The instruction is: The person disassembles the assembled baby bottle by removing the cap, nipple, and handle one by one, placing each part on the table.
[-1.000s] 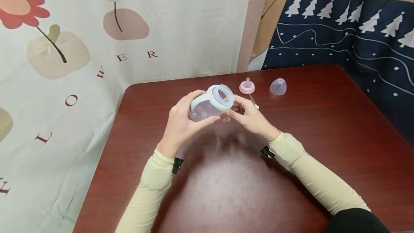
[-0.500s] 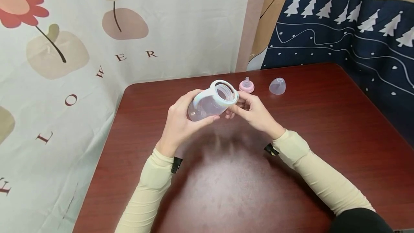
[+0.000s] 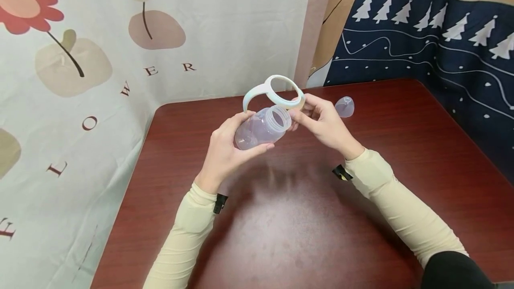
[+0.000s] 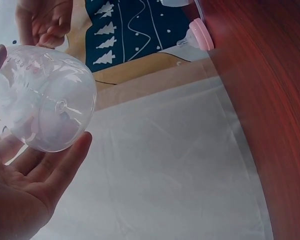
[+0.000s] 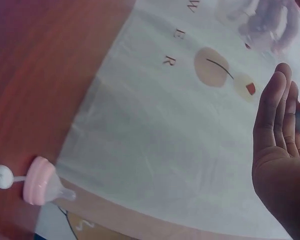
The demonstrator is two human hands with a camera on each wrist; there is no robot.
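Note:
A clear baby bottle (image 3: 257,130) lies tilted in my left hand (image 3: 222,148), its open threaded neck facing up and right. My left fingers and thumb wrap its sides; its round base (image 4: 60,105) faces the left wrist camera. Above the neck, my right hand (image 3: 321,117) pinches a pale white handle ring (image 3: 268,87), which is off the bottle. The ring's curved grip points left, close over my left fingertips. In the right wrist view only a sliver of the ring shows past the right hand (image 5: 282,135).
A pink collar with a clear nipple (image 5: 37,181) lies on the table with a straw and white ball (image 5: 2,176); the right hand and ring hide it in the head view. A clear domed cap (image 3: 345,107) sits behind the right hand. Printed curtains border the dark red table (image 3: 421,168).
My right hand has lifted the handle ring off the bottle's neck, moving it up and slightly right. The left hand and bottle have stayed nearly still.

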